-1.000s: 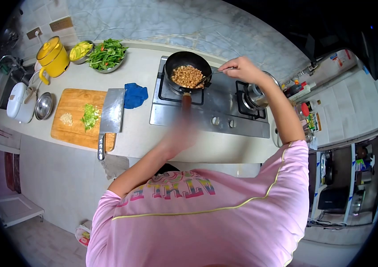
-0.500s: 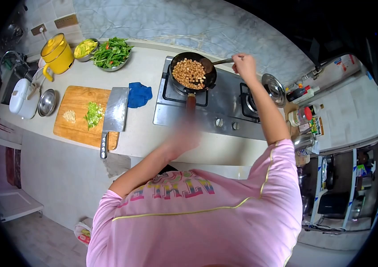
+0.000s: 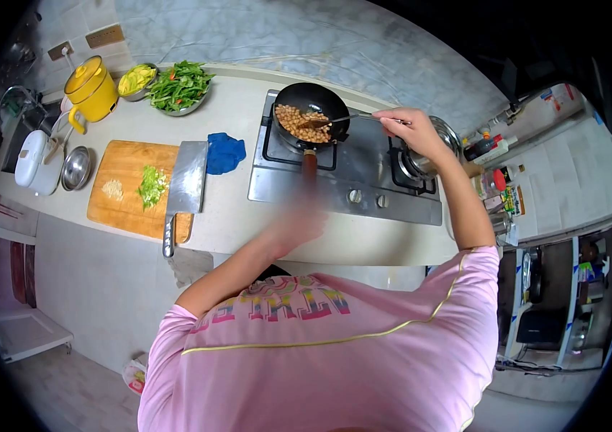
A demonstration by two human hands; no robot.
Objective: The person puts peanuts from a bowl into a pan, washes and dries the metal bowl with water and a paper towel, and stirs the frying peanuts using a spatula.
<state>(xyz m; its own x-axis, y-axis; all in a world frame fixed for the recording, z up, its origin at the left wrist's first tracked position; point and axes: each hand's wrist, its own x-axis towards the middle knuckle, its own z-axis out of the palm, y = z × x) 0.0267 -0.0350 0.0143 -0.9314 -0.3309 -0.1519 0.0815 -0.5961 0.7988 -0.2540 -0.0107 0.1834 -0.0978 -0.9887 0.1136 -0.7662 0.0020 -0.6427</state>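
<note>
A black wok sits on the left burner, its wooden handle pointing toward me. Small light-brown pieces that look like peanuts are gathered on its near, left side. My right hand is closed on the long handle of a spatula, whose blade rests among the pieces. At the near end of the wok's handle is my left hand, apparently wrapped round it; a blur covers its fingers.
Left of the gas stove lie a blue cloth, a cleaver and a cutting board bearing chopped green and pale bits. Bowls of greens and yellow slices stand behind. A metal lid is by the right burner.
My right hand has shifted right and slightly down with the spatula. The pieces have moved toward the wok's near side, baring its far side. My left hand stays about where it was.
</note>
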